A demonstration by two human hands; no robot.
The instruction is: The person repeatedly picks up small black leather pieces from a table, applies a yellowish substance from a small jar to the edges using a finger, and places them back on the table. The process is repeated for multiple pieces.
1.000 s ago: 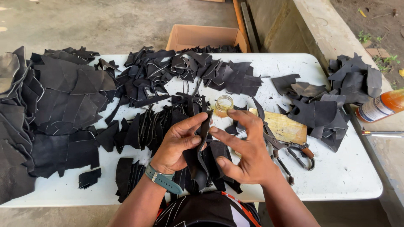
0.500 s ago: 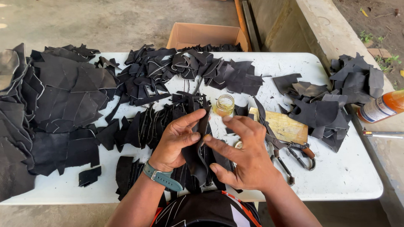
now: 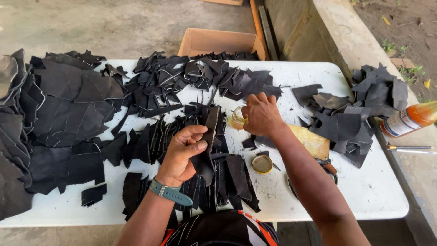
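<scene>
The person's left hand [image 3: 182, 152] pinches a long black leather strip [image 3: 208, 136], thumb on its front and fingers curled behind, and holds it upright just left of the small glass jar [image 3: 237, 117] that stands near the middle of the white folding table [image 3: 382, 196]. The right hand [image 3: 261, 114] reaches over that jar with its fingers bent down at the rim; whether they grip the jar or something dipped in it cannot be told, since the hand hides them. The jar's round yellowish lid [image 3: 262, 164] lies loose on the table, on the near side of the jar, so the jar stands open. A yellowish board [image 3: 314, 141] lies just right of the jar, with scissors [image 3: 330, 168] partly showing beyond the forearm. As a judgement, the work is only partly through: fanned rows of cut strips [image 3: 150, 143] lie left of and nearer than the jar, seemingly sorted, while loose heaps of black scraps [image 3: 200, 75] lie behind the jar and another heap [image 3: 359, 109] to its right, and large black sheets [image 3: 59, 109] cover the table's far left. An open cardboard box [image 3: 218, 43] stands on the floor behind the table, and an orange-capped bottle [image 3: 409, 119] lies on a ledge well right of the jar.
</scene>
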